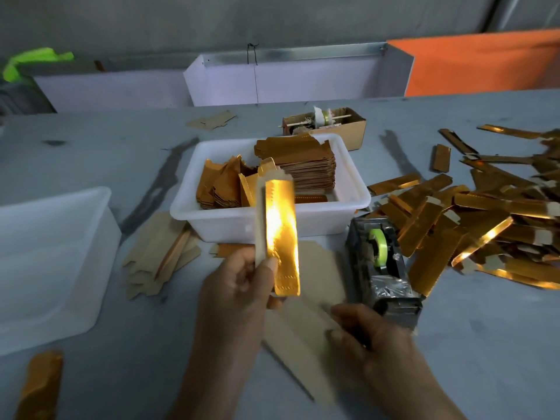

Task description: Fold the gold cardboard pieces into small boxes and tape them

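Gold cardboard piece (281,234), centre frame, held by left hand (233,286): mirror-glossy foil face, glaring; matt brown card edge. Pile of folded boxes (472,219), right: same shiny foil, dull card tabs. White tray (348,189), centre: smooth semi-gloss plastic. Translucent tub (51,259), left: smooth plastic. Tape dispenser (383,268): scuffed, wrapped in crinkly shiny film; glossy green tape roll. Tabletop (485,344): matt grey, smudged. Flat blanks (160,253), lower centre: matt brown card.

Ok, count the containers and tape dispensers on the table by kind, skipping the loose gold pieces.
White plastic tubs: 2
Brown cardboard box: 1
Tape dispenser: 1
Total: 4
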